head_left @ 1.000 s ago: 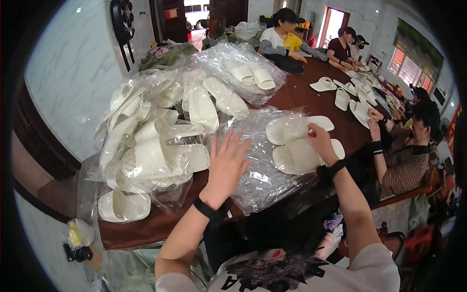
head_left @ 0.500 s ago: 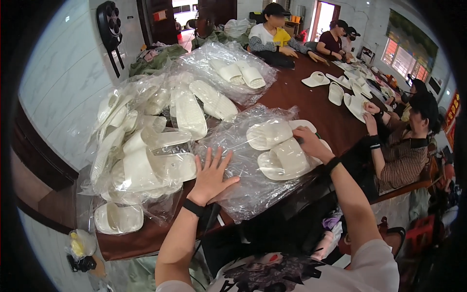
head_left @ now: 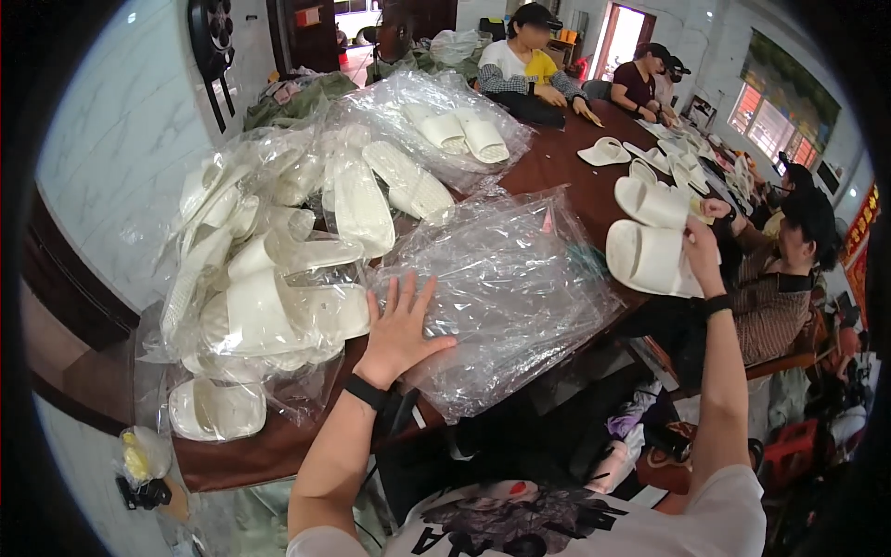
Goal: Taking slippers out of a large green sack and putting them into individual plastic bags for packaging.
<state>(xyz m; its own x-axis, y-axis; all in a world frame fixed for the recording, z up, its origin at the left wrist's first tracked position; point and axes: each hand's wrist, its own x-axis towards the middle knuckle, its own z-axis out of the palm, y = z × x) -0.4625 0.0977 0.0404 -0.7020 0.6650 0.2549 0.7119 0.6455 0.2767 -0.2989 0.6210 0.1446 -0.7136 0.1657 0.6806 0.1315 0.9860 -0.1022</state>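
My left hand (head_left: 401,336) lies flat with fingers spread on the left edge of a stack of clear plastic bags (head_left: 515,278) on the table. To the right, beyond the bags, my right hand (head_left: 703,258) grips a pair of white slippers (head_left: 640,255). Its fingers are closed at the slippers' strap side, and the pair is held raised and slightly tilted. Beside my left hand rises a heap of white slippers in clear bags (head_left: 255,311); one slipper (head_left: 218,410) rests at the table's near left corner.
More white slippers (head_left: 687,167) lie along the table's (head_left: 557,158) right side. A co-worker (head_left: 780,288) sits close by my right hand. Other people (head_left: 529,70) work at the far end. Another bagged pair (head_left: 455,130) lies farther back.
My right hand has carried the pair of slippers rightward, away from the clear bags, whose surface now shows. The left hand has stayed nearly in place.
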